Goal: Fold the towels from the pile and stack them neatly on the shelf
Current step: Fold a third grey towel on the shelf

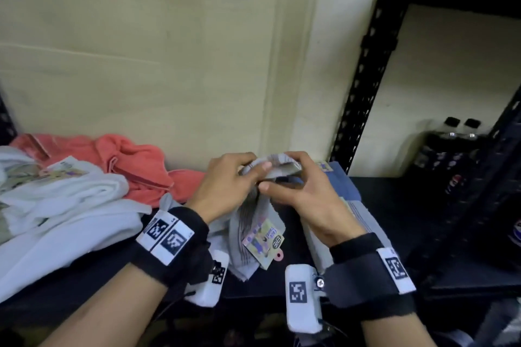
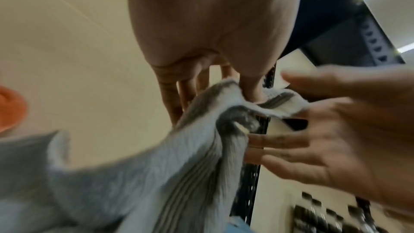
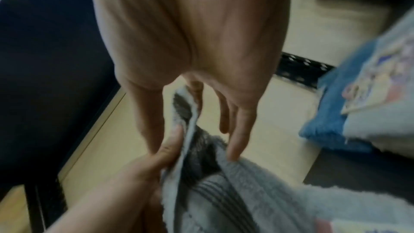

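I hold a grey striped towel point(image 1: 253, 222) up by its top edge over the black shelf board point(image 1: 394, 220). My left hand point(image 1: 252, 170) pinches the edge between thumb and fingers, and my right hand point(image 1: 277, 177) grips the same edge right beside it. The towel hangs down between my wrists, with a colourful paper label point(image 1: 263, 239) on it. In the left wrist view my left hand point(image 2: 224, 93) pinches the towel point(image 2: 179, 166). In the right wrist view my right hand point(image 3: 192, 141) holds the towel point(image 3: 224, 192).
A pile of white towels point(image 1: 70, 200) and a coral towel point(image 1: 135, 166) lies at the left. A folded blue towel point(image 1: 345, 180) sits behind my right hand. A black perforated upright point(image 1: 366, 79) stands at the right, with dark bottles point(image 1: 456, 146) beyond it.
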